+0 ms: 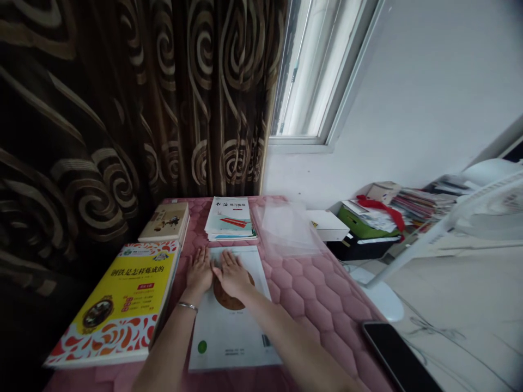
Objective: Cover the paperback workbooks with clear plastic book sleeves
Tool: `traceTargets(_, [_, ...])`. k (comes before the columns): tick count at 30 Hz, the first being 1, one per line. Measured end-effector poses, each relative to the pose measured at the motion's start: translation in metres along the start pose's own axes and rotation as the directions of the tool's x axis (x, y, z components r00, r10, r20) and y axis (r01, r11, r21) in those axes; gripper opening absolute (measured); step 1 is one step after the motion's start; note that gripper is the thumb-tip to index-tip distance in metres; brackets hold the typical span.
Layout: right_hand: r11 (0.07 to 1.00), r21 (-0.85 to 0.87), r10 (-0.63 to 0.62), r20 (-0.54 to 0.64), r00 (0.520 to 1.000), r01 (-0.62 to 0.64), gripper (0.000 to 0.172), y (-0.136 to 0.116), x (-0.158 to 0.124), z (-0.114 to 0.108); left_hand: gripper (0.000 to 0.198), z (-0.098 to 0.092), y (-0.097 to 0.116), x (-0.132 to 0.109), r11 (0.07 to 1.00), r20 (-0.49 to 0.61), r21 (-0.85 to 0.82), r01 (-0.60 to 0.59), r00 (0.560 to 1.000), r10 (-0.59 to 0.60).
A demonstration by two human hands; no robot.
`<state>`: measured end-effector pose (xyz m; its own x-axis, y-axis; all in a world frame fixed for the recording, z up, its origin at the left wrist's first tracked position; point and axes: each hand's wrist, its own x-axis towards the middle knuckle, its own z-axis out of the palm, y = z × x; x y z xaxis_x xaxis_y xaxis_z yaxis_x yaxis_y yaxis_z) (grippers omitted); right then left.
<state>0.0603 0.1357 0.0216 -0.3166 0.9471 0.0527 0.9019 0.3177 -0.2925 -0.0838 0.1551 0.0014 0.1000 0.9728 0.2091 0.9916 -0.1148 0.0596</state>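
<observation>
A thin white book [229, 337] with a brown round picture and a green dot lies flat on the pink quilted cover [327, 305] in front of me. My left hand [200, 274] rests palm down at the book's upper left edge, fingers stretched forward. Beside it my right hand [232, 276] lies flat on the book, fingers out and thumb close to the left hand, partly covering the round picture. A bracelet circles my left wrist. Neither hand grips anything.
A yellow book [134, 283] and a tan book [165, 220] lie at left. Beyond my hands is a small stack of booklets [231, 218], with clear plastic sheets [286, 228] to its right. A phone [396, 354] lies front right. A white fan [425, 245] stands beyond the right edge.
</observation>
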Motion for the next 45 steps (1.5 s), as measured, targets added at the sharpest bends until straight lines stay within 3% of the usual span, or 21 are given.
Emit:
traceTargets(2, [0.999,0.009,-0.031,0.023,0.999,0.031,0.069,0.001,0.010,0.000,0.053,0.000,0.001,-0.001,1.000,0.003,-0.008,-0.009,1.000,0.009])
traceTargets(6, [0.981,-0.059,0.185,0.007,0.983,-0.185,0.068,0.048,0.013,-0.013,0.054,-0.003,0.003,-0.002,0.999,0.000,-0.034,0.016,1.000,-0.016])
traceTargets(9, [0.958,-0.108,0.264,-0.030,0.964,-0.265,0.068,0.074,0.006,-0.024,0.054,-0.007,0.005,-0.001,0.999,0.016,-0.038,0.033,0.999,-0.032])
traceTargets(11, [0.953,-0.139,0.268,-0.030,0.963,-0.270,0.068,0.065,-0.001,-0.024,0.054,-0.009,0.006,0.000,0.999,0.023,-0.033,0.040,0.999,-0.039])
traceTargets(13, [0.961,-0.142,0.238,-0.011,0.971,-0.237,0.068,0.038,-0.012,-0.015,0.054,-0.010,0.008,0.000,0.998,0.029,-0.033,0.047,0.999,-0.046])
traceTargets(16, [0.996,-0.051,0.073,0.005,0.997,-0.073,0.071,-0.007,-0.039,0.006,0.054,-0.009,0.008,-0.001,0.998,0.044,-0.032,0.049,0.998,-0.048])
traceTargets(18, [1.000,-0.001,-0.008,-0.022,1.000,0.008,0.070,-0.017,-0.063,0.016,0.055,-0.009,0.007,-0.001,0.999,0.049,-0.027,0.046,0.998,-0.044])
traceTargets(22, [0.999,-0.029,0.013,-0.033,0.999,-0.014,0.069,0.013,-0.110,0.015,0.055,-0.011,0.004,0.004,0.999,0.052,-0.016,0.039,0.998,-0.038])
traceTargets(25, [0.994,-0.082,0.067,-0.031,0.997,-0.069,0.066,0.039,-0.128,0.007,0.054,-0.018,0.014,0.003,0.999,0.039,-0.015,0.040,0.998,-0.039])
traceTargets(28, [0.992,-0.097,0.075,-0.039,0.996,-0.078,0.064,0.044,-0.131,0.006,0.056,-0.023,0.043,-0.025,0.999,0.025,-0.024,-0.047,0.999,0.047])
traceTargets(32, [0.992,-0.097,0.075,-0.041,0.996,-0.079,0.063,0.039,-0.130,0.009,0.056,-0.017,0.077,-0.108,0.983,0.063,-0.055,-0.178,0.981,0.181])
traceTargets(33, [0.992,-0.099,0.073,-0.033,0.997,-0.076,0.063,0.039,-0.129,0.009,0.057,-0.014,0.077,-0.129,0.966,0.028,-0.072,-0.248,0.968,0.251])
traceTargets(36, [0.992,-0.108,0.062,-0.010,0.998,-0.063,0.065,0.042,-0.129,0.005,0.058,-0.007,0.057,-0.175,0.959,-0.088,-0.055,-0.280,0.958,0.274])
traceTargets(39, [0.989,-0.114,0.096,-0.022,0.995,-0.098,0.065,0.035,-0.129,0.003,0.059,-0.005,0.032,-0.190,0.966,-0.144,-0.024,-0.259,0.957,0.253])
traceTargets(42, [0.988,-0.088,0.126,-0.044,0.991,-0.129,0.063,0.010,-0.134,0.010,0.059,-0.003,0.023,-0.188,0.968,-0.158,0.010,-0.252,0.955,0.251])
traceTargets(45, [0.999,-0.041,-0.034,-0.072,0.997,0.031,0.059,-0.013,-0.146,0.023,0.059,-0.001,0.026,-0.186,0.966,-0.154,0.019,-0.259,0.954,0.259])
